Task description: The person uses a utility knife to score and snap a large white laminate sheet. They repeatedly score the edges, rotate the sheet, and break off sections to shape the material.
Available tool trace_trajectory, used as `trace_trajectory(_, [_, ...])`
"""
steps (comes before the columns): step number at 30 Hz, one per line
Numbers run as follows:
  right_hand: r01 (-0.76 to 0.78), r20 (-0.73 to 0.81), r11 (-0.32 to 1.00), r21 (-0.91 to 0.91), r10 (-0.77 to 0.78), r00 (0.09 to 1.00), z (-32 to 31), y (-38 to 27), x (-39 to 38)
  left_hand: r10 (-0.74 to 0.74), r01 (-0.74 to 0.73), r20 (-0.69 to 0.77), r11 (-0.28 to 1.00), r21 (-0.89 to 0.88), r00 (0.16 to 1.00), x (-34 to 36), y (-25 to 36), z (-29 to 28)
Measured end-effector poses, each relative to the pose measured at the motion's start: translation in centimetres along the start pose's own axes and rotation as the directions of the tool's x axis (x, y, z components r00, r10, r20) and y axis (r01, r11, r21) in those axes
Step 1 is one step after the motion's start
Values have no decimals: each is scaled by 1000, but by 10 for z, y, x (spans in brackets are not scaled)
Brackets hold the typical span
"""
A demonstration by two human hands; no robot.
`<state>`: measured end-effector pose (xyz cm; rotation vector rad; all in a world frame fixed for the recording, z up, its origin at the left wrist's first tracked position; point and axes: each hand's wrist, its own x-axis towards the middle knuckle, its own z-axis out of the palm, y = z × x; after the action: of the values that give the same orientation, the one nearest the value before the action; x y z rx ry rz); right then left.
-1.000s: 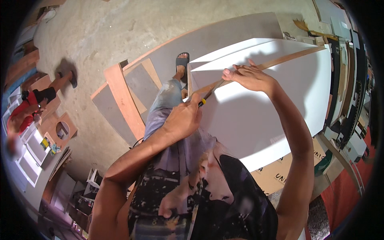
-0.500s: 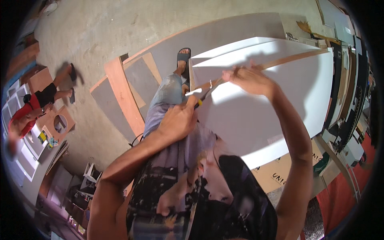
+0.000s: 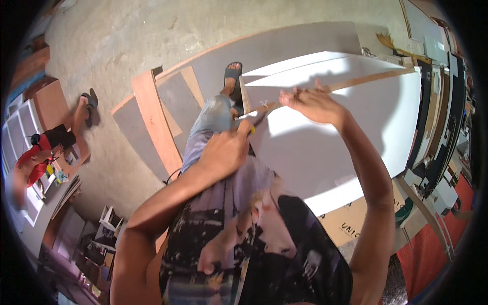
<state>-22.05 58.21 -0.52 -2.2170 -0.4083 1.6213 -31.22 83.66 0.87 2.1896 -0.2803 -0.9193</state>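
My left hand (image 3: 226, 150) is closed round the handle of a hand tool (image 3: 260, 117) with a yellow collar and a narrow metal blade. I cannot tell its exact kind. Its blade lies along the brown wooden edge (image 3: 366, 81) of a white box-like panel piece (image 3: 325, 152). By the blade, a thin curled white shaving (image 3: 264, 103) stands up from that edge. My right hand (image 3: 315, 104) reaches over the same edge with its fingers stretched out, palm down, near the blade's far end. Whether it touches the blade is hidden.
Grey boards (image 3: 284, 43) and a reddish wooden plank (image 3: 155, 119) lie on the floor beyond my leg. Printed cardboard (image 3: 340, 221) is under the white piece. Stacked strips (image 3: 432, 117) line the right side. A person in red (image 3: 38, 155) is at the far left by white frames.
My left hand and the tool have shifted slightly back toward me along the edge. The shaving curls more. At the far left, the person in red has moved their legs.
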Motion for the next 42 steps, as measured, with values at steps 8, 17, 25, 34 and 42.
trace_trajectory(8, [-61,-1,998,18,61,998,-4,0,15,-8,10,55,999,-46,998,3,-4,-3])
trace_trajectory(17, [-78,-89,996,-37,74,993,-2,16,-4,13,-10,44,998,-65,999,11,7,10])
trace_trajectory(25, [-109,2,992,-67,110,994,-10,6,11,6,-8,-38,998,-67,999,7,2,12])
trace_trajectory(34, [20,-88,999,-51,-24,996,7,-4,9,-22,22,-1,999,-40,1000,-17,-8,-1])
trace_trajectory(42, [-21,-82,1000,-23,19,996,14,-14,7,1,1,17,994,-106,1000,-32,1,-18])
